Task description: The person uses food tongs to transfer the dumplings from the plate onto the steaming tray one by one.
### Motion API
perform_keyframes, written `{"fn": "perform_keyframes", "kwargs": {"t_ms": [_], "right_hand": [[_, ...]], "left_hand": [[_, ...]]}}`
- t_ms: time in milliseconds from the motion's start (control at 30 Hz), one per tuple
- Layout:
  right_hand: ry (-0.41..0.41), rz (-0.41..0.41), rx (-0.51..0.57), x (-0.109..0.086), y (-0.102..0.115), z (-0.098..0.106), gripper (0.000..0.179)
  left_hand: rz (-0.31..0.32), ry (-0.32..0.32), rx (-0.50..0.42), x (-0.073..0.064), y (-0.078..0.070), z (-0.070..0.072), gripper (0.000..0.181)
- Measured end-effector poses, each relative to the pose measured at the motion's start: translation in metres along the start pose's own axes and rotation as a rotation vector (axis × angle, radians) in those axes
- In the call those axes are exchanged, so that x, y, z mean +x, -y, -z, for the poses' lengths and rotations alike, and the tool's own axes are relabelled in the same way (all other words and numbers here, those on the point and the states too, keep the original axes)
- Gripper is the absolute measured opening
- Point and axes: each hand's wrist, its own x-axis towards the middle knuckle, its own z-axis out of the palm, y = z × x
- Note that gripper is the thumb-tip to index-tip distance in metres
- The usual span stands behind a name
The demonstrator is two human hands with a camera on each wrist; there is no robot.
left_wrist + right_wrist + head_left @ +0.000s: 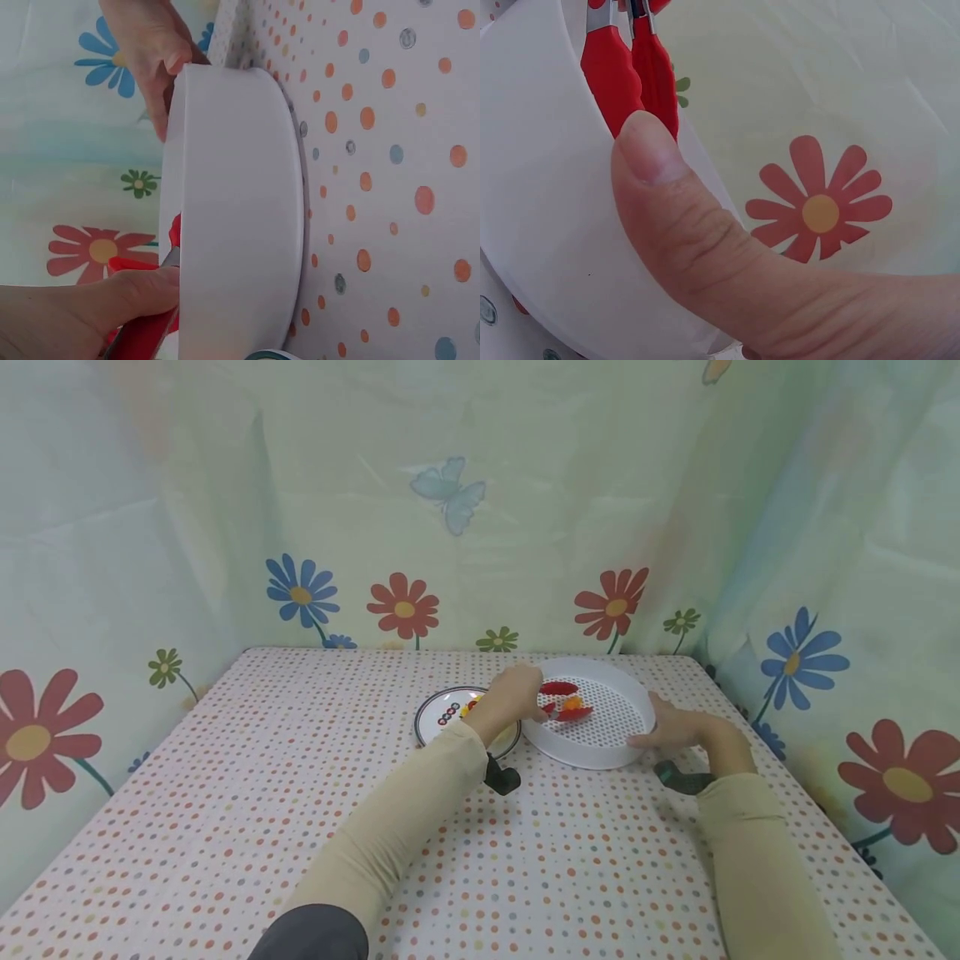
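Note:
A white round sieve (pixel 588 758) with a perforated bottom rests on the dotted table. My left hand (pixel 513 693) holds red-tipped tongs (pixel 558 688) over its left rim; the red grip (pixel 142 334) shows under the thumb in the left wrist view. Between the tong tips, inside the sieve, there is a small orange piece (pixel 573 702). At the sieve's right side my right hand (pixel 671 728) grips the rim, its thumb (pixel 656 154) along the wall in the right wrist view. Left of the sieve, partly behind my left wrist, lies a white plate (pixel 429 718) with yellow and red pieces.
The table (pixel 285 760) has a spotted cover. Flower-printed curtains (pixel 525 527) stand behind it and at both sides. A dark wrist strap mount (pixel 502 777) hangs below my left wrist, another (pixel 682 778) below the right.

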Motion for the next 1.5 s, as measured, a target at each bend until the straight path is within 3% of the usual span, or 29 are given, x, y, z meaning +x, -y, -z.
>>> {"fn": "perform_keyframes", "kwargs": {"t_ms": [267, 433, 600, 800, 933, 1033, 1333, 1500], "right_hand": [[-0.002, 0.01, 0.004, 0.001, 0.0, -0.003, 0.12], [0.002, 0.035, 0.016, 0.004, -0.002, -0.001, 0.12], [0.0, 0.035, 0.003, 0.007, -0.003, 0.002, 0.12], [-0.001, 0.043, 0.001, 0.006, -0.004, 0.004, 0.118], [0.004, 0.048, 0.017, 0.005, -0.006, 0.004, 0.117], [0.006, 0.045, 0.024, 0.005, -0.007, 0.004, 0.118], [-0.018, 0.07, 0.027, 0.005, -0.008, 0.001, 0.117], [-0.007, 0.068, 0.026, 0.008, -0.007, 0.001, 0.117]], "left_hand": [[0.026, -0.056, 0.057, -0.008, 0.005, -0.001, 0.05], [0.042, -0.074, 0.05, -0.027, 0.014, 0.011, 0.075], [0.067, -0.092, 0.052, -0.057, 0.04, 0.028, 0.093], [0.196, -0.037, -0.03, -0.081, 0.086, 0.033, 0.103], [0.242, -0.016, -0.042, -0.087, 0.102, 0.034, 0.107], [0.221, -0.006, -0.04, -0.086, 0.107, 0.035, 0.107], [0.15, 0.121, -0.009, -0.085, 0.112, 0.029, 0.122], [0.157, 0.097, -0.024, -0.09, 0.124, 0.038, 0.111]]}}
